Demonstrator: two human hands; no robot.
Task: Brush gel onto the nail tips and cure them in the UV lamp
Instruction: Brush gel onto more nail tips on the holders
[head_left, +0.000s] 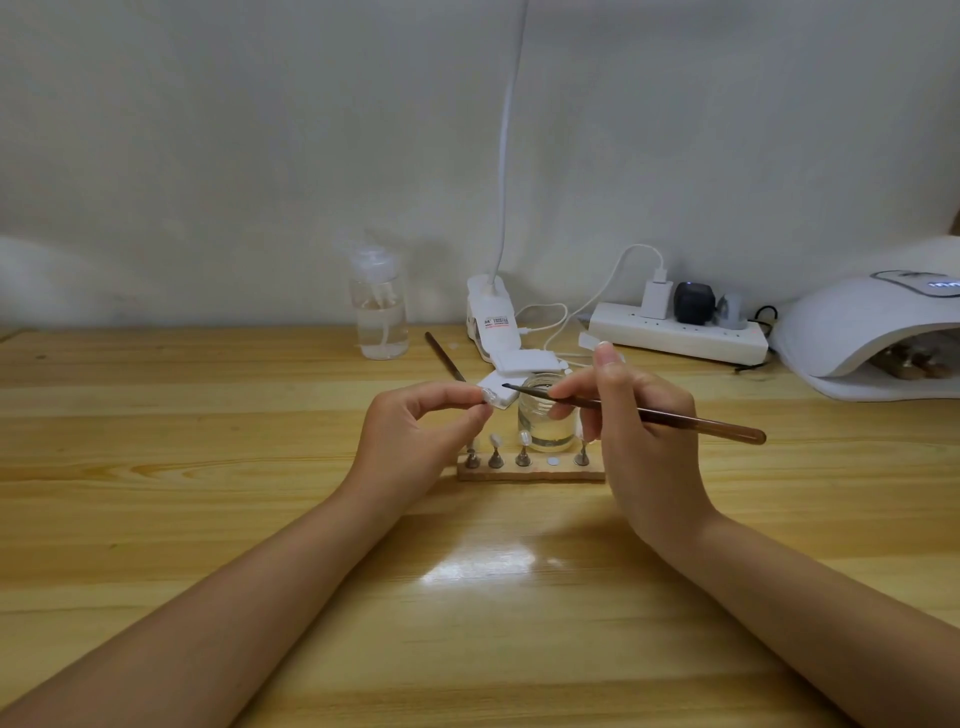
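So the left hand (415, 431) pinches a clear nail tip (487, 399) above the wooden stand (530, 472), the right hand (639, 415) grips a brush (623, 410) aimed at it, lamp (872, 332) far right on the table (208, 467)

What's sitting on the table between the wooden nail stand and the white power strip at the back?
In the head view, a glass jar of clear liquid stands just behind the nail stand; past it, white pads and cables lie before the power strip.
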